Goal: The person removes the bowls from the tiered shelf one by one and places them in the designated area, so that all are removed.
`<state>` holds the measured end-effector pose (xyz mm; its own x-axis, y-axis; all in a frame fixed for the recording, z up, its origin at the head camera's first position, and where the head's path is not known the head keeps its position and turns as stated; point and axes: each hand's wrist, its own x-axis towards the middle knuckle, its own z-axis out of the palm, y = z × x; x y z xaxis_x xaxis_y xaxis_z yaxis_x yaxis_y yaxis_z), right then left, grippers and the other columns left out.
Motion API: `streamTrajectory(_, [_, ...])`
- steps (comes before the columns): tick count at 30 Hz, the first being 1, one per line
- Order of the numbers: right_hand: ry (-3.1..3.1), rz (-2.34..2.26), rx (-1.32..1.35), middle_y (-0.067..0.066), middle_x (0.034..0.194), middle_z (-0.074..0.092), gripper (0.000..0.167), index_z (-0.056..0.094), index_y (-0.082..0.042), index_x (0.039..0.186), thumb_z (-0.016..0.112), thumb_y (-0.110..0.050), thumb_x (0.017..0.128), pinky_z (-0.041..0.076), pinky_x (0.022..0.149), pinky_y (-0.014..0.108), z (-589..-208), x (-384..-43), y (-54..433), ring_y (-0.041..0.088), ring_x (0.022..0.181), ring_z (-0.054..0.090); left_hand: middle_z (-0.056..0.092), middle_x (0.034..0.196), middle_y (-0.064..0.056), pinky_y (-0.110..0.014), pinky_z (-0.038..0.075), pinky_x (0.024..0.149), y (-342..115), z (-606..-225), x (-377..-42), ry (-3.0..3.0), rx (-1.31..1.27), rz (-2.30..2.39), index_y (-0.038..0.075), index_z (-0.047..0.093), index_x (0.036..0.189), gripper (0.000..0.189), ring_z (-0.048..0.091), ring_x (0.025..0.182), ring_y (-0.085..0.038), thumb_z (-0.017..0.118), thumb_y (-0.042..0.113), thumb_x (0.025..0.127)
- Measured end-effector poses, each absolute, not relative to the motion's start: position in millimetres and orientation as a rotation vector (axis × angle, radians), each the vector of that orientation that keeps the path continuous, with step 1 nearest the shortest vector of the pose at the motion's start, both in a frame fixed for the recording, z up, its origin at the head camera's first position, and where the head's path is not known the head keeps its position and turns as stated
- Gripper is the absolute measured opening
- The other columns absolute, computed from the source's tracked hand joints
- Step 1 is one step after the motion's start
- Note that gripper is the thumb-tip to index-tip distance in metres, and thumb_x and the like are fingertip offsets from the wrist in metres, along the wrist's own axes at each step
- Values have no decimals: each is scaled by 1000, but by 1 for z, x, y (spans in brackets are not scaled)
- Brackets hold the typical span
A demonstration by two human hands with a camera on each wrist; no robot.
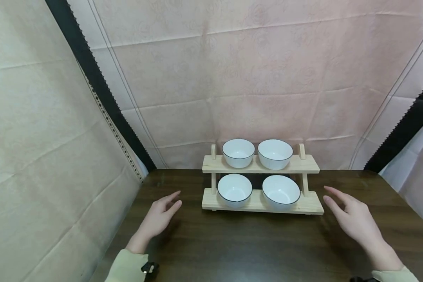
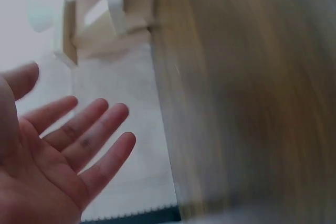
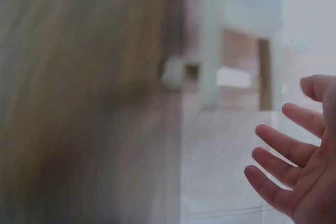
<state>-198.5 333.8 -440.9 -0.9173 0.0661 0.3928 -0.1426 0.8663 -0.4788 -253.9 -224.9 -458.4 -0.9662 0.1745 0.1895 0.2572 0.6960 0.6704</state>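
Note:
A two-tier shelf [image 1: 211,199] of pale wood stands towards the back of the table. Two white bowls with dark rims, the upper left bowl [image 1: 238,153] and upper right bowl [image 1: 275,154], sit on its top tier. Below them are a lower left bowl [image 1: 234,190] and a lower right bowl [image 1: 281,192]. My left hand [image 1: 159,215], fingers spread and holding nothing, is to the left of the shelf. On the other side my right hand [image 1: 354,217] is held near the shelf's right end, its fingers extended and the palm bare in the right wrist view.
The dark wooden table [image 1: 261,246] stretches in front of the shelf. Pale cloth [image 1: 261,78] hangs behind it, and another cloth panel [image 1: 56,156] slopes along the left. Dark strips border the back cloth.

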Motion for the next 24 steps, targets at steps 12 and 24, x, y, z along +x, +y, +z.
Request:
streamTrajectory(12, [-2764, 1034, 6, 15, 114, 65, 59, 48, -17, 136, 39, -56, 94, 50, 71, 40, -420, -219, 283, 31, 101, 63, 65, 109, -2, -33, 52, 75, -163, -462, -275, -2770, -138, -1381, 18, 53, 132, 60, 64, 87, -14, 47, 59, 89])
streamTrajectory(24, [-2877, 1122, -40, 7, 87, 66, 70, 37, -14, 143, 41, -61, 91, 46, 61, 29, -425, -234, 264, 19, 79, 61, 63, 92, -7, -30, 51, 59, -146, -484, -284, -2793, -174, -1606, 12, 47, 137, 49, 63, 70, -24, 54, 35, 94])
